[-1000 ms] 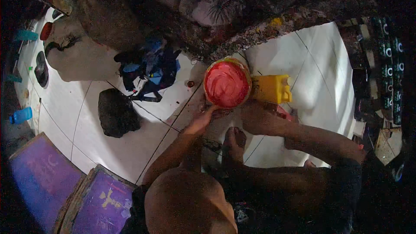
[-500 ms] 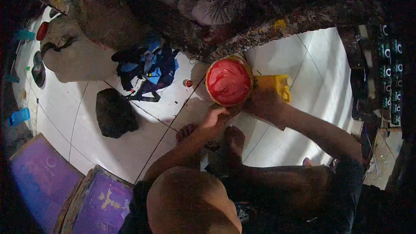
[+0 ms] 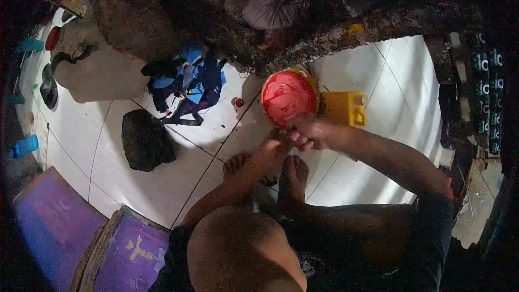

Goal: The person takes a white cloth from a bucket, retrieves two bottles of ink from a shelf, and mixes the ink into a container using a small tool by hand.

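A round bucket of red paint [image 3: 289, 97] stands open on the white tiled floor [image 3: 378, 92], with a yellow plastic can [image 3: 343, 108] against its right side. My left hand [image 3: 272, 150] and my right hand [image 3: 307, 133] meet just below the bucket's near rim, fingers curled and touching each other. Whatever lies between the fingers is too small and dim to make out. My bare feet [image 3: 292, 176] rest on the tiles right under the hands.
A heap of blue and dark cloth [image 3: 186, 86] and a black bag [image 3: 145, 140] lie to the left. A small red-capped item [image 3: 238, 102] sits near the bucket. Two purple framed screens [image 3: 81, 238] lean at lower left. Paint-spattered clutter lines the back.
My two hands have drawn together under the bucket's rim, the right one leaving the yellow can's side. The bucket and can have stayed in place.
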